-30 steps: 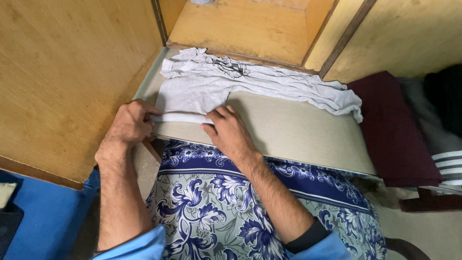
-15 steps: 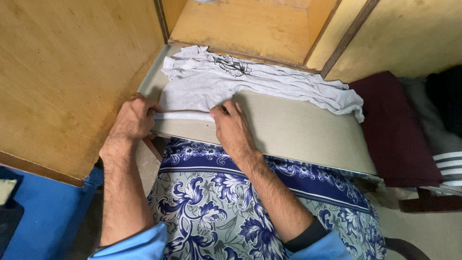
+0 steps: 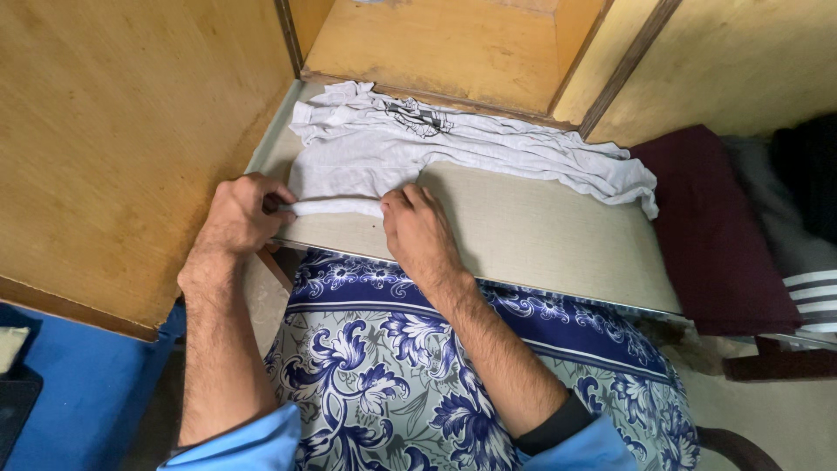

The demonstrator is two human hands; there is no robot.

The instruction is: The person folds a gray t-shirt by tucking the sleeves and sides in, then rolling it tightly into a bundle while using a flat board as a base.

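Observation:
A pale grey T-shirt point(image 3: 410, 144) with a dark print near its collar lies on a beige tabletop point(image 3: 540, 240). Its near end is rolled into a narrow white fold. My left hand point(image 3: 237, 216) pinches the left end of that roll at the table's left edge. My right hand point(image 3: 417, 228) grips the roll's right end, fingers curled onto the cloth. The rest of the shirt stretches away to the right, one sleeve reaching toward the far right.
A wooden cabinet panel point(image 3: 122, 139) stands close on the left and an open wooden recess point(image 3: 445, 48) lies behind the shirt. A maroon cloth point(image 3: 715, 227) and dark striped garments point(image 3: 806, 235) lie at the right. A blue floral fabric point(image 3: 418, 375) covers my lap.
Both hands have rolled the shirt's near edge a little farther up and tighter; the right hand's fingers curled further onto the roll. The shirt's far part has not moved.

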